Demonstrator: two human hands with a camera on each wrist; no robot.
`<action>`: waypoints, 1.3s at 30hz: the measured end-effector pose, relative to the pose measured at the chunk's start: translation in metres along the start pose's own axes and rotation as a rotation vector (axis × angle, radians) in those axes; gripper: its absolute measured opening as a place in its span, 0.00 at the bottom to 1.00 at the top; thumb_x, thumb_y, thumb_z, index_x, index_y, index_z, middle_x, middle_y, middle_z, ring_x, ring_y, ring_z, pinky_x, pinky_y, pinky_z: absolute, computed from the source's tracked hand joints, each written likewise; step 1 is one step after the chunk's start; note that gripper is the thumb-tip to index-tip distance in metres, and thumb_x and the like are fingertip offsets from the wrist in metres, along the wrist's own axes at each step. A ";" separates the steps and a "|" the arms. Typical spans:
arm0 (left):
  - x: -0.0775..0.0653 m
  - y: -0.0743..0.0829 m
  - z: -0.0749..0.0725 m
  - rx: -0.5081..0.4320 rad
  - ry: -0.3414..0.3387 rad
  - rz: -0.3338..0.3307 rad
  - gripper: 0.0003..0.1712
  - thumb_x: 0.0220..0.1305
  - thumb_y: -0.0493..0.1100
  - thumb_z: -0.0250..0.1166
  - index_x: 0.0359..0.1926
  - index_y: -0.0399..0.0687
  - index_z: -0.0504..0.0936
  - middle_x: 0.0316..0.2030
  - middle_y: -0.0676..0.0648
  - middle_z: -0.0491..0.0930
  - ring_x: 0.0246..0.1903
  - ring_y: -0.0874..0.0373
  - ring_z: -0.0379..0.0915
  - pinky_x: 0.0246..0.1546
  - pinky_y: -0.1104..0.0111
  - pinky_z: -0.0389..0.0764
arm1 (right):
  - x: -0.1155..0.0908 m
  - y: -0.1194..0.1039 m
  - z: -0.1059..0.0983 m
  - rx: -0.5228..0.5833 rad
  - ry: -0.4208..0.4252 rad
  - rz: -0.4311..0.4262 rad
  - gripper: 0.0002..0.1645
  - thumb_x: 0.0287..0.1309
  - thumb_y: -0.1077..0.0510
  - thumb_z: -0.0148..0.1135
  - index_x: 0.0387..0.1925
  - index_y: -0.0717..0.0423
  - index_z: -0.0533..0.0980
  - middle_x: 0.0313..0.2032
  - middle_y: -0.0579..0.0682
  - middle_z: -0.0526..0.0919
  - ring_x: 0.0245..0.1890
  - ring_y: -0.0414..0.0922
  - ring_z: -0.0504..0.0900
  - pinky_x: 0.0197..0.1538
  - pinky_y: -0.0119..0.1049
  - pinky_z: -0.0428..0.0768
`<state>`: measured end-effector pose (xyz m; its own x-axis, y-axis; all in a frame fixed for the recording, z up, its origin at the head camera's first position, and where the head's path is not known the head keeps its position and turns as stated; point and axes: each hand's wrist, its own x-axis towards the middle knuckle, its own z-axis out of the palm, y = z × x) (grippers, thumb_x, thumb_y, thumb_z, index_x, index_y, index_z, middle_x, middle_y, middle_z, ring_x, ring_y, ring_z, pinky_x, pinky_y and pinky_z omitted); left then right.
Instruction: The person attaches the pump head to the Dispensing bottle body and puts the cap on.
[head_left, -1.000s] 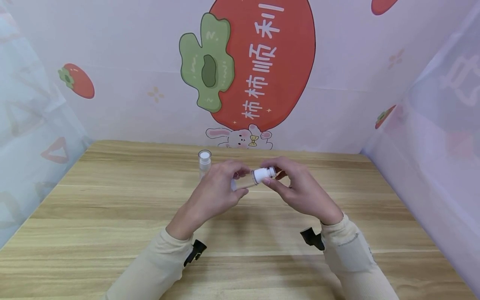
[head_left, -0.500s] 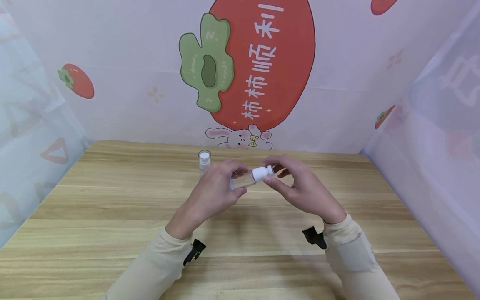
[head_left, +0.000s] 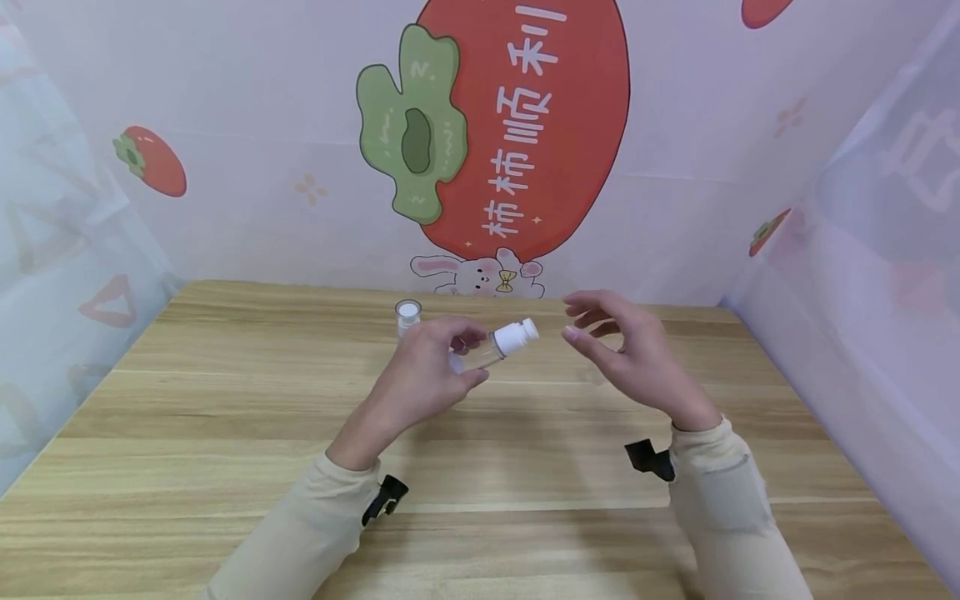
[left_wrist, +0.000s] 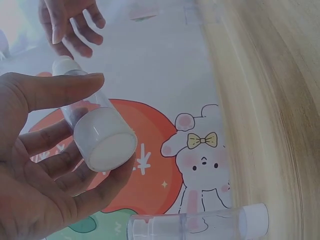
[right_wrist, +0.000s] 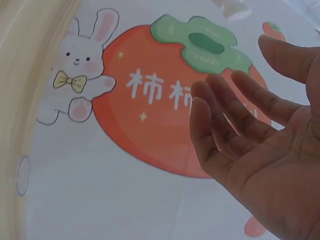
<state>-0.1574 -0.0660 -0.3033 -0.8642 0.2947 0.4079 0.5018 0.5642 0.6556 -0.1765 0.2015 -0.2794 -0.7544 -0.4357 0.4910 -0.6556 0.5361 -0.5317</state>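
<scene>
My left hand grips a small clear pump bottle by its body, tilted with the white pump head up to the right. The left wrist view shows its white base between thumb and fingers. My right hand is held apart from the bottle, to its right, palm inward and fingers loosely bent around nothing. A second clear bottle with a white top stands behind my left hand, which hides its lower part; it also shows low in the left wrist view.
The wooden table runs back to a printed wall sheet, with more sheeting at both sides. A faint clear piece is on the table beneath my right hand, and shows as a clear oval in the right wrist view.
My right hand has let go of the pump head and moved right, its fingers opening. The left hand has shifted slightly left with the bottle.
</scene>
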 end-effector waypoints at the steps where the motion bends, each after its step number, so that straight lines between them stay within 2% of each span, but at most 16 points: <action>1: 0.000 -0.001 0.000 -0.003 0.000 0.000 0.24 0.47 0.32 0.80 0.48 0.37 0.86 0.40 0.43 0.85 0.39 0.49 0.80 0.44 0.59 0.81 | 0.000 0.002 -0.001 -0.003 0.007 0.010 0.21 0.63 0.66 0.68 0.58 0.61 0.77 0.47 0.51 0.83 0.45 0.46 0.83 0.47 0.41 0.81; 3: 0.000 -0.001 0.000 -0.008 0.002 -0.004 0.24 0.47 0.32 0.80 0.48 0.37 0.86 0.40 0.43 0.85 0.39 0.47 0.80 0.44 0.58 0.81 | 0.000 0.006 -0.003 -0.013 0.016 0.031 0.21 0.63 0.66 0.68 0.57 0.61 0.77 0.47 0.52 0.83 0.45 0.47 0.83 0.47 0.42 0.81; 7: 0.000 -0.002 0.000 -0.006 0.001 -0.015 0.24 0.48 0.32 0.80 0.49 0.38 0.86 0.40 0.43 0.85 0.40 0.46 0.80 0.45 0.58 0.81 | 0.000 0.015 -0.006 -0.054 0.023 0.083 0.20 0.63 0.65 0.68 0.56 0.63 0.77 0.47 0.56 0.83 0.45 0.50 0.83 0.48 0.49 0.81; 16: -0.001 0.000 -0.002 0.016 0.009 -0.021 0.22 0.49 0.34 0.80 0.47 0.40 0.87 0.38 0.48 0.85 0.37 0.53 0.78 0.43 0.60 0.80 | -0.003 0.036 -0.011 -0.158 -0.013 0.191 0.20 0.63 0.63 0.68 0.55 0.66 0.77 0.49 0.61 0.82 0.47 0.59 0.82 0.48 0.55 0.80; 20: 0.000 0.000 -0.002 0.010 0.005 -0.026 0.22 0.49 0.34 0.80 0.47 0.41 0.87 0.37 0.48 0.84 0.37 0.53 0.77 0.42 0.61 0.79 | -0.003 0.045 -0.011 -0.183 -0.064 0.261 0.21 0.63 0.62 0.67 0.55 0.66 0.77 0.49 0.62 0.82 0.48 0.61 0.81 0.50 0.56 0.80; 27: 0.000 0.000 -0.003 0.011 -0.004 -0.027 0.22 0.49 0.34 0.80 0.47 0.41 0.87 0.37 0.48 0.84 0.37 0.50 0.78 0.42 0.60 0.79 | -0.004 0.055 -0.010 -0.267 -0.182 0.376 0.24 0.67 0.55 0.65 0.60 0.64 0.75 0.56 0.62 0.80 0.54 0.61 0.78 0.55 0.58 0.76; 39: 0.000 -0.002 -0.001 0.016 -0.010 -0.002 0.22 0.49 0.34 0.80 0.47 0.40 0.87 0.36 0.48 0.83 0.37 0.48 0.79 0.41 0.61 0.79 | -0.006 0.071 -0.001 -0.326 -0.258 0.426 0.25 0.67 0.55 0.65 0.61 0.63 0.75 0.58 0.63 0.77 0.56 0.62 0.77 0.54 0.59 0.76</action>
<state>-0.1585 -0.0681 -0.3036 -0.8656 0.3009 0.4001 0.4993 0.5773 0.6461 -0.2179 0.2428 -0.3195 -0.9590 -0.2731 0.0758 -0.2807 0.8788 -0.3859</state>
